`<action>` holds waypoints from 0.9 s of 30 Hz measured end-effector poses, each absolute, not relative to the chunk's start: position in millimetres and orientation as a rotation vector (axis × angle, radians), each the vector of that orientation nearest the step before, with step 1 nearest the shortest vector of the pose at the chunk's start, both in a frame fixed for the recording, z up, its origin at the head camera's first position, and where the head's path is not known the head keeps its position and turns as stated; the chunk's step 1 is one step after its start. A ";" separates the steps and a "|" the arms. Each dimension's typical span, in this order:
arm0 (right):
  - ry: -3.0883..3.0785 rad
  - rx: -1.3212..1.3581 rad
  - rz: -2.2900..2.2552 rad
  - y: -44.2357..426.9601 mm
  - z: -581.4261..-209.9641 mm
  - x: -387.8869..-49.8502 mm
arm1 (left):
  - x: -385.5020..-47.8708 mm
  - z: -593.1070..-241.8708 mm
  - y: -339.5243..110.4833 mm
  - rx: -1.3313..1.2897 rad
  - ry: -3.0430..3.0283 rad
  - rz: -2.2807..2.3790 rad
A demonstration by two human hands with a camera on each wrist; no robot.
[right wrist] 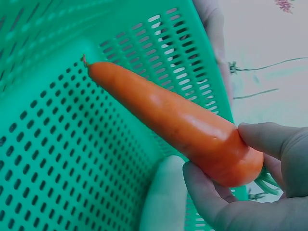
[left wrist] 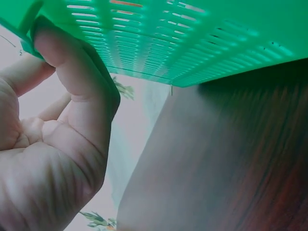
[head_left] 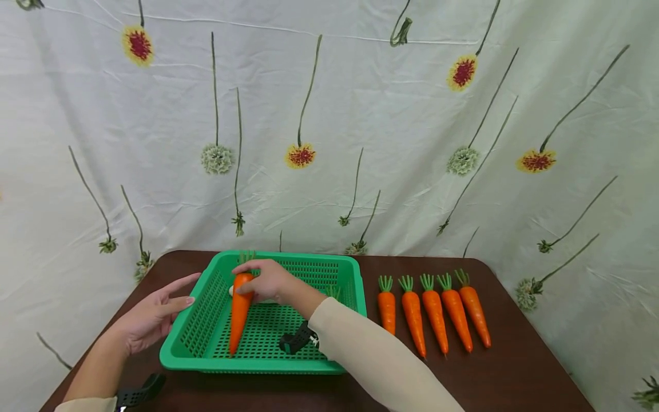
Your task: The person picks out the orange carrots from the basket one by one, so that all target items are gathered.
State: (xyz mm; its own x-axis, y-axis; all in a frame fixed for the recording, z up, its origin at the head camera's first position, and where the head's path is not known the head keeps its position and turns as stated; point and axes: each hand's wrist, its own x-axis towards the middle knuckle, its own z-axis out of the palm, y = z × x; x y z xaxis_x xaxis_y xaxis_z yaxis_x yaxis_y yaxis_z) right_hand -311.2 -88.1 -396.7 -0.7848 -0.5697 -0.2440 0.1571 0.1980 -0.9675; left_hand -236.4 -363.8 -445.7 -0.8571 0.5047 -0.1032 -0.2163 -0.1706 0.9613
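In the head view a green basket [head_left: 268,364] with slotted walls stands on the table. My right hand [head_left: 270,280] reaches into it and pinches an orange carrot [right wrist: 173,118] near its leafy top. The carrot's thin tip points toward my body, over the basket floor. A long white radish-like vegetable [right wrist: 166,195] lies inside, partly hidden behind my right hand; green leaves [head_left: 333,292] show at its right. My left hand [head_left: 149,317] is at the basket's left side, its fingers loosely extended and its thumb touching the rim; it holds nothing.
On the dark brown table [head_left: 520,372], several more carrots [head_left: 435,315] lie in a row right of the basket, green tops pointing away from me. A white cloth [head_left: 391,114] with printed flowers hangs behind the table.
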 end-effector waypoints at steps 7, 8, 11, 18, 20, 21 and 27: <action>1.893 -0.434 -1.652 -70.4 -383.4 -314.6 | -235.9 -447.6 -362.9 0.337 1.667 2.088; 1.877 -0.440 -1.653 -67.4 -381.4 -315.2 | -235.7 -448.3 -363.1 0.345 1.660 2.095; 1.845 -0.455 -1.659 -58.4 -376.4 -316.9 | -235.2 -450.3 -364.2 0.372 1.629 2.117; 1.799 -0.463 -1.714 -33.3 -366.2 -319.9 | -235.3 -451.4 -364.0 0.389 1.626 2.132; 1.787 -0.463 -1.740 -25.2 -363.6 -320.2 | -235.4 -450.9 -363.4 0.381 1.632 2.131; 1.784 -0.464 -1.750 -20.9 -362.5 -320.4 | -235.4 -450.7 -363.2 0.388 1.628 2.132; 1.770 -0.457 -1.805 6.5 -358.3 -319.6 | -234.1 -449.1 -362.2 0.415 1.602 2.140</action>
